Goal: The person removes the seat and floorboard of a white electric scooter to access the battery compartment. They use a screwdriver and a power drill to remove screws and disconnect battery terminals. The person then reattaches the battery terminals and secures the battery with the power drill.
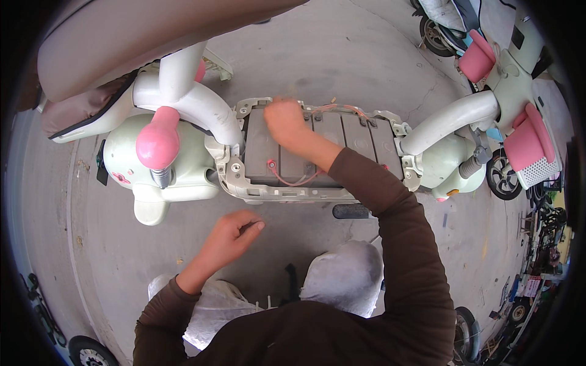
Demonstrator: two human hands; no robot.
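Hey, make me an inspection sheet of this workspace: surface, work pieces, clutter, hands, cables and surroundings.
Surface: grey floor, faintly cracked and marked.
Work pieces: a row of grey batteries inside a pale frame.
Clutter: dark elongated piece beside the frame's near edge; use unclear.
Left hand: apart from the frame, on its near side, fingers curled; contents, if any, unclear.
Right hand: over the far end of the leftmost batteries, fingers bent; anything in its grip is hidden.
Cables: near red cable runs from a battery terminal; far reddish cable lies along the opposite side.
Surroundings: dark wheel upper right; pink seat at right.
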